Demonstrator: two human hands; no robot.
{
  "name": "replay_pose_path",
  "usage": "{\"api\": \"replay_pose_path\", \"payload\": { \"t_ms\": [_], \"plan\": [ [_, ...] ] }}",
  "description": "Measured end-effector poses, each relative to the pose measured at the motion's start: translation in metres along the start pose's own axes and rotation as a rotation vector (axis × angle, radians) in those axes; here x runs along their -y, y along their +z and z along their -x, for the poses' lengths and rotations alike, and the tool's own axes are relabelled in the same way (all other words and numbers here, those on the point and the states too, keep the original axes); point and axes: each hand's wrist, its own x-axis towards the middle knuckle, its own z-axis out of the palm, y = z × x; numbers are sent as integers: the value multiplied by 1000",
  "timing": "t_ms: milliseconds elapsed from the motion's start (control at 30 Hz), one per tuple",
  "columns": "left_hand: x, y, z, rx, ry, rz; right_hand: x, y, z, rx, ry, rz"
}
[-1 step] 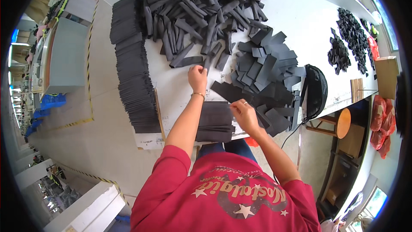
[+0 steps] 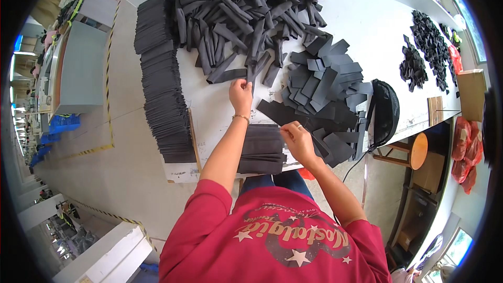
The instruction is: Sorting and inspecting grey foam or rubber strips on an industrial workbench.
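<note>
My left hand [image 2: 241, 96] is closed in a pinch on the near end of a narrow black fabric piece [image 2: 252, 73], at the front edge of a large heap of rolled black pieces [image 2: 246, 13]. To its right and nearer me, my right hand [image 2: 297, 139] has thumb and fingertips together by the far right corner of a flat stack of black pieces [image 2: 260, 149]. Whatever lies between those fingertips is too small to make out. Right beside that hand spreads a loose pile of flat black pieces [image 2: 325, 84].
A long row of tightly packed black pieces [image 2: 165, 89] lines the table's left side. On the right are a black mesh-covered object [image 2: 386, 111] with a cable, a round wooden stool [image 2: 418, 150], small black scraps [image 2: 430, 42], a cardboard box [image 2: 471, 94] and red plastic bags [image 2: 466, 149].
My left hand and the narrow piece in it have shifted very slightly to the left. The right hand stays almost where it was.
</note>
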Motion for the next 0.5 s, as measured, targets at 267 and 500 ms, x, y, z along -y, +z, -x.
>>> {"api": "replay_pose_path", "payload": {
  "t_ms": [267,500],
  "plan": [
    [-76,-74,61,152,289,245,52,-38,-55,-356,-19,-26],
    [-87,-105,87,57,579,203,31,-37,-61,-239,91,-257]
  ]
}}
